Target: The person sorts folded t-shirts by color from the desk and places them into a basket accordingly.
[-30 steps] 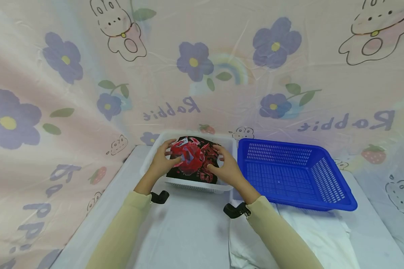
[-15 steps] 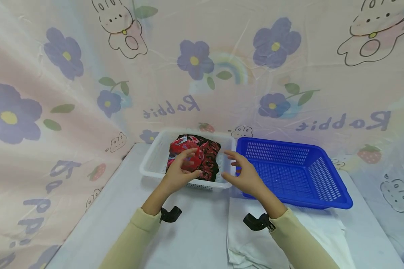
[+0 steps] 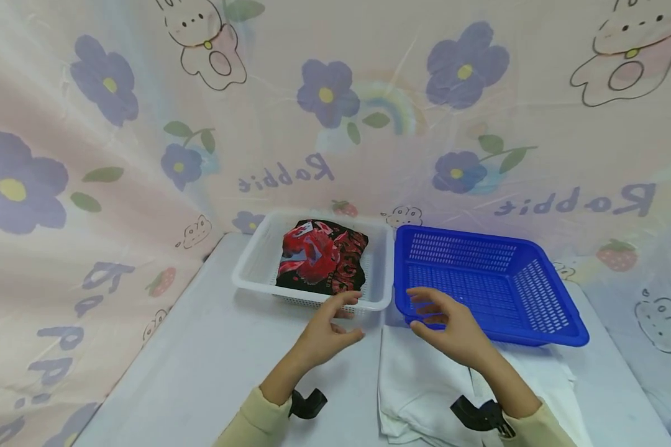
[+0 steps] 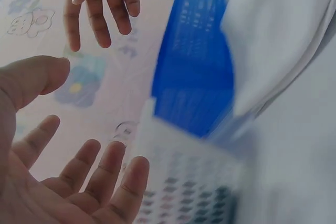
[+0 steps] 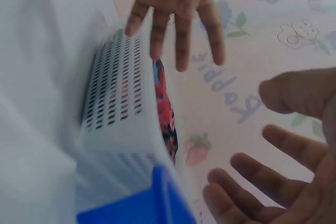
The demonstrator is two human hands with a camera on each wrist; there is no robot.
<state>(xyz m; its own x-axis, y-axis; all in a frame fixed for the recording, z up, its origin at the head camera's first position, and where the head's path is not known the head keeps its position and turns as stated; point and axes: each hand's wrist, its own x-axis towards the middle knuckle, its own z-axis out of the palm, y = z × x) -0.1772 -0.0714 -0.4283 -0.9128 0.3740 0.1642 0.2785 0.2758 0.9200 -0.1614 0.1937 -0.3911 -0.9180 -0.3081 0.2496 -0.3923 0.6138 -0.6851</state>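
Note:
A folded black garment with a red print (image 3: 315, 257) lies inside the white plastic basket (image 3: 251, 282). My left hand (image 3: 327, 332) hovers just in front of that basket's near rim, fingers spread and holding nothing. To its right, my right hand (image 3: 453, 329) is held over the front left corner of the blue basket (image 3: 559, 332) and the white folded cloth (image 3: 419, 391), its fingers also loose and bare. The two palms face each other with a gap between them. In the left wrist view, the fingers (image 4: 107, 174) are relaxed and apart from anything.
The two baskets stand side by side at the back of the white-covered table (image 3: 201, 372). More white fabric (image 3: 553, 385) lies under and in front of the blue basket. A printed curtain (image 3: 274, 130) hangs behind and at the sides.
Both hands have let go of the black garment and drawn back toward the person and to the right. The garment stays in the white basket.

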